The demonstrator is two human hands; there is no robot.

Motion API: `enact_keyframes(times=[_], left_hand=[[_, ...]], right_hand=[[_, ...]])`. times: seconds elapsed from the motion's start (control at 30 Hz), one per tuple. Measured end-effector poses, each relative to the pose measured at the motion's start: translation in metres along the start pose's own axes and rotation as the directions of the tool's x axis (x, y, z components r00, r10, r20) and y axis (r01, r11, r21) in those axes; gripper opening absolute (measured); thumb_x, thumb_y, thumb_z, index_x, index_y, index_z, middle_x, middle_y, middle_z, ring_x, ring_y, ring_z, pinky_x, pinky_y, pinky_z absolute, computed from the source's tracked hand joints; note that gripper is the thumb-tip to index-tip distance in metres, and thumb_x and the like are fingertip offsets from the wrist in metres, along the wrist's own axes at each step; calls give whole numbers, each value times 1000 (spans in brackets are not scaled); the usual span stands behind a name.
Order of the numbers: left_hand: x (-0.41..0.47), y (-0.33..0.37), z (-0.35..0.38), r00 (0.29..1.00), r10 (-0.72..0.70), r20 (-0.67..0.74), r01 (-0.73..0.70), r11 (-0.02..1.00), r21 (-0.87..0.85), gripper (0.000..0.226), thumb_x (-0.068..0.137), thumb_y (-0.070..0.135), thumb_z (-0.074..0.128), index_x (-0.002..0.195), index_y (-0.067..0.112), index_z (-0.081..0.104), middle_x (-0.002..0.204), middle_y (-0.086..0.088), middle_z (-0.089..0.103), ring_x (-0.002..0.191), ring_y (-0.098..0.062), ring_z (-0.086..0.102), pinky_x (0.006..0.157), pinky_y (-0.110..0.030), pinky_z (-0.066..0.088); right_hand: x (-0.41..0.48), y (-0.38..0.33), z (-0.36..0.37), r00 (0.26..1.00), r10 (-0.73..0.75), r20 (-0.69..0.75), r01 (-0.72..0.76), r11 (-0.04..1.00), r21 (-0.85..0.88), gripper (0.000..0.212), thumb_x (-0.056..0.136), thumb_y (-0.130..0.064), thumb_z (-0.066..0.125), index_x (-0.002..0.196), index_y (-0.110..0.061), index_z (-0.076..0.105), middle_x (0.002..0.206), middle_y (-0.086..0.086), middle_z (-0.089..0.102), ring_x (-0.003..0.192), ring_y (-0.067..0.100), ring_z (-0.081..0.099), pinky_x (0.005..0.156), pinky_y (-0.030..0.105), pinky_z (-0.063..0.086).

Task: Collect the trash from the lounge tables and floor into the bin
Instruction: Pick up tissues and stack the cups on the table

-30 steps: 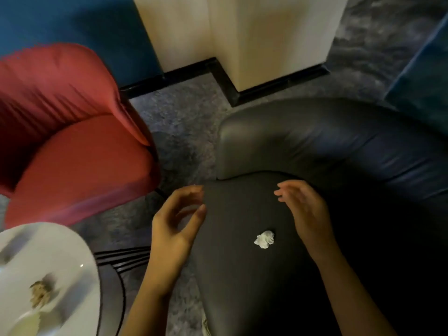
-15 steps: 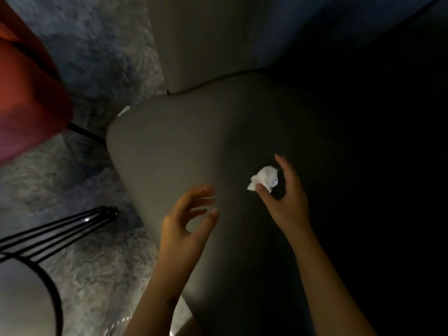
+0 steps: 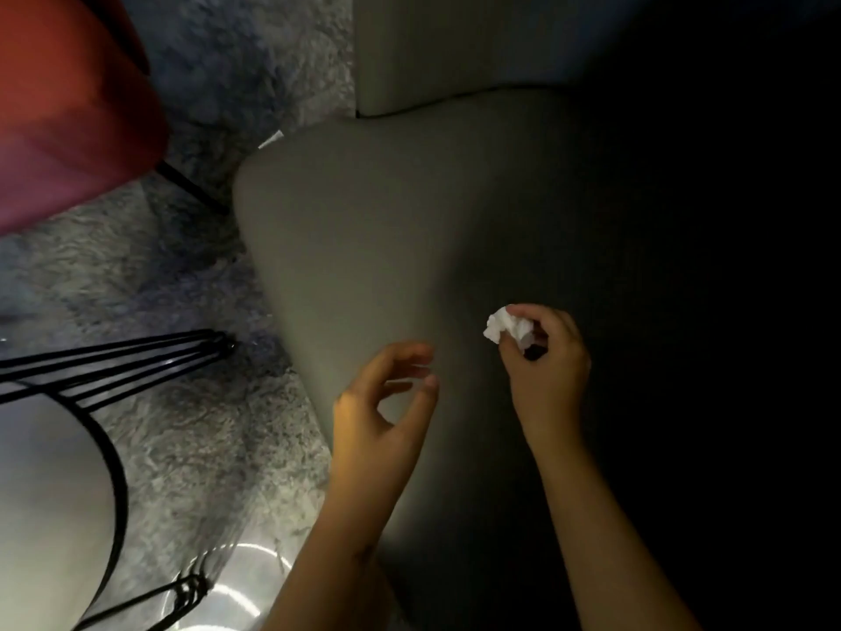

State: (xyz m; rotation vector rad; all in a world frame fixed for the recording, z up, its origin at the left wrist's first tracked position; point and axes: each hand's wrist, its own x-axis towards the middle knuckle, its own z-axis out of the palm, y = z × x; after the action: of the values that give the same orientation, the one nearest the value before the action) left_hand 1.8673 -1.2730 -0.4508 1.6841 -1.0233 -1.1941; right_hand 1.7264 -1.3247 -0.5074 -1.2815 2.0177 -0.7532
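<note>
The right hand (image 3: 546,366) holds the crumpled white tissue (image 3: 504,329), pinched between the thumb and curled fingers and lifted clear of the grey chair seat (image 3: 364,230). One second ago the tissue lay loose on that seat with both hands above it. Half a second ago the right hand was closing on it. The pickup is therefore complete: the tissue is secured in the hand but is not yet in the bin.

The left hand (image 3: 384,405) hovers just beside the right, its fingers loosely curled and holding nothing.

No bin is identifiable in view. A shiny transparent shape (image 3: 245,580) at the lower edge, near the round surface (image 3: 50,494), may be a bag or liner, but the view is too blurred to confirm this.

A small white scrap (image 3: 271,139) lies on the carpet (image 3: 195,425) near the seat's far corner, between the seat and the red chair (image 3: 68,111). Judged from the task, it is probably another item to collect.
</note>
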Motion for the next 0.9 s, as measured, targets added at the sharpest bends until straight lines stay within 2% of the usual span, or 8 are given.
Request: enact_keyframes(times=[0.1,0.2,0.33,0.4,0.5,0.6,0.7,0.9], left_hand=[[-9,26,-2,996,67,-66,-66,998,5,18,81,16,58,98,20,65,97,12,68,91,-8,65,83,-30,53],[-20,59,-5,986,125,-106,-128,992,-23,25,81,16,60,105,22,63,100,10,66,93,-11,64,83,-32,53],[-41,103,-10,971,193,-143,-206,975,-84,34,85,24,62,119,21,58,106,8,65,100,-15,63,84,-27,51],[-57,125,-15,957,232,-172,-250,964,-88,32,87,23,61,119,21,58,109,5,67,102,-16,64,86,-29,51],[-88,155,-27,932,264,-248,-294,951,-91,30,87,30,58,117,26,60,110,3,67,103,-15,64,86,-28,51],[-124,183,-43,895,284,-343,-324,944,-66,27,89,34,58,116,31,61,109,7,67,102,-12,65,83,-23,51],[-161,210,-66,836,283,-470,-344,938,-47,23,92,32,58,114,29,63,104,6,69,95,-11,67,78,-23,53],[-240,255,-127,641,282,-713,-300,948,106,15,87,39,58,99,40,66,92,10,68,76,-7,68,62,-21,52]], right_hand=[[-7,-34,-27,996,-81,-22,83,992,100,30,75,-7,69,91,-29,58,92,-24,50,83,-15,52,65,-3,40],[-19,-75,-57,981,-191,16,185,967,176,30,71,-19,69,83,-39,50,86,-24,55,86,-6,58,65,8,48],[-44,-120,-92,922,-374,99,338,904,262,23,65,-31,68,78,-39,50,80,-20,59,81,-1,59,66,16,48],[-59,-140,-109,887,-439,143,382,871,309,24,66,-30,70,78,-38,52,79,-20,61,80,2,60,66,19,49],[-82,-166,-130,828,-522,204,404,808,428,34,67,-10,77,78,-34,56,79,-18,65,75,4,62,67,20,50],[-106,-194,-153,736,-616,280,422,741,522,33,66,0,71,78,-29,61,80,-13,67,71,6,63,65,22,51],[-135,-229,-172,634,-685,359,405,689,601,21,69,-10,70,80,-27,63,75,-11,67,67,9,63,60,28,53],[-208,-296,-186,393,-782,483,398,618,678,21,76,-5,72,81,-25,69,77,-3,70,69,12,68,61,36,56]])
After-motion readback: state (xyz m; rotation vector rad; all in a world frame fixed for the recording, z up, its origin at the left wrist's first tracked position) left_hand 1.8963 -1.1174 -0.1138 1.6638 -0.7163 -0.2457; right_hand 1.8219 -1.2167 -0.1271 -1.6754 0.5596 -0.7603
